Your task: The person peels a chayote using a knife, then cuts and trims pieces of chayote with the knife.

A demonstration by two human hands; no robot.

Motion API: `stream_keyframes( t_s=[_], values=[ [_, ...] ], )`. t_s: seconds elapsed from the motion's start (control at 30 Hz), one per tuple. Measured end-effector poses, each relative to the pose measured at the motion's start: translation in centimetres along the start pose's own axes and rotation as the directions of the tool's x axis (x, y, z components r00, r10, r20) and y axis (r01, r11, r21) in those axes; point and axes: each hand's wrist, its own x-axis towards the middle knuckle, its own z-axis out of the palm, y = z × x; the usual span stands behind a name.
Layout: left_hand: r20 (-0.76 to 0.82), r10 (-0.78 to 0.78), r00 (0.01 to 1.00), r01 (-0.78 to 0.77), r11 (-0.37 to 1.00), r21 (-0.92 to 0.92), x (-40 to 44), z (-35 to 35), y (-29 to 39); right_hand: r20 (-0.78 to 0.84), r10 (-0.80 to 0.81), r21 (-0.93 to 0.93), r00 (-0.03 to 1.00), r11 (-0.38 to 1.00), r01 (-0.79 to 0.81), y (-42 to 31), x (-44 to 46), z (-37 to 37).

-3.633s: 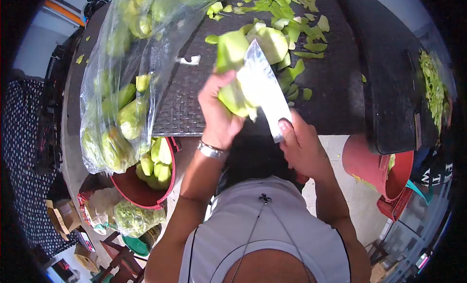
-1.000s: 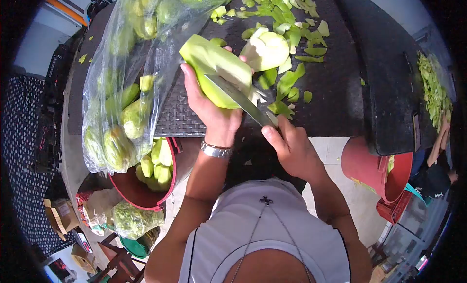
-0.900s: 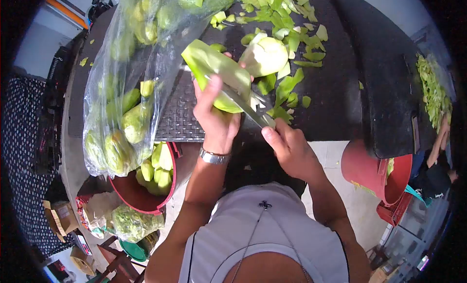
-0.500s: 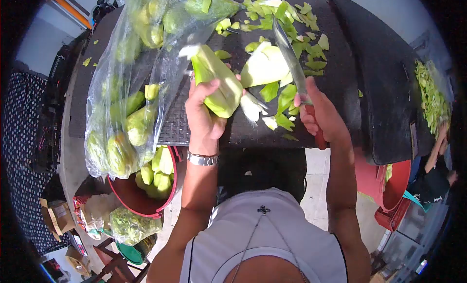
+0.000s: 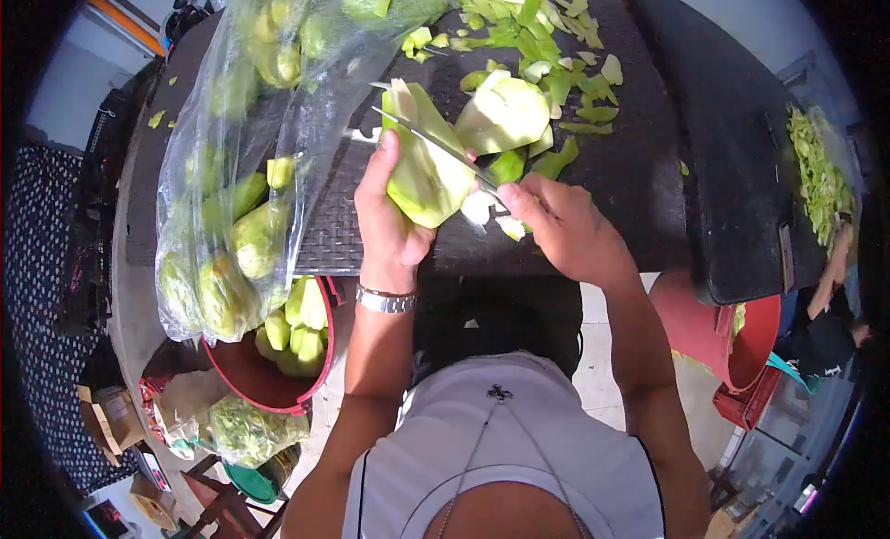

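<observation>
Right of the plastic bag point(image 5: 266, 136), the left hand point(image 5: 387, 215) clasps an apparently mostly pared green fruit point(image 5: 431, 179), the right hand point(image 5: 577, 226) a knife point(image 5: 428, 139) against it; pared pieces point(image 5: 306, 328) occupy the bucket point(image 5: 243, 367) below; seemingly unpared fruits point(image 5: 260, 238) fill the bag.

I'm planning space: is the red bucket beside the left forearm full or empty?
Partly filled: green pieces lie inside the bucket, leaving some red interior bare.

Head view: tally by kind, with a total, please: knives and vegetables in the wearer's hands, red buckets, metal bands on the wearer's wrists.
Knife: 1
Held vegetable: 1
Red buckets: 2
Metal band: 1
Total: 5
</observation>
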Motion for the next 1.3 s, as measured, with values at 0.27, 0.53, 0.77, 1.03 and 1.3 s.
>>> stream_keyframes(
  t_s=[0.27,0.53,0.77,1.03,1.3],
  values=[
    [0.043,0.031,0.999,-0.034,0.997,0.069,-0.2,0.8,0.8,0.184,0.506,0.456,0.843,0.716,-0.529,1.7,1.3,-2.3],
    [-0.04,-0.02,0.999,0.023,0.997,0.072,0.0,1.1,-1.2,-0.21,0.21,-0.088,0.955,0.969,-0.232,-1.4,5.7,2.1],
    [0.038,-0.142,0.989,0.143,0.989,-0.021,-0.3,0.7,-0.4,-0.418,0.242,0.023,0.876,0.966,-0.256,0.0,9.7,0.3],
    [0.053,-0.062,0.997,0.074,0.96,-0.269,0.1,-0.7,-0.6,-0.054,0.088,0.145,0.995,0.986,-0.079,-0.6,2.4,1.4],
    [-0.051,-0.029,0.998,0.021,0.989,-0.148,-0.4,-1.3,-0.9,0.152,0.49,0.344,0.858,0.788,-0.511,-3.3,-4.2,0.2]
  ],
)
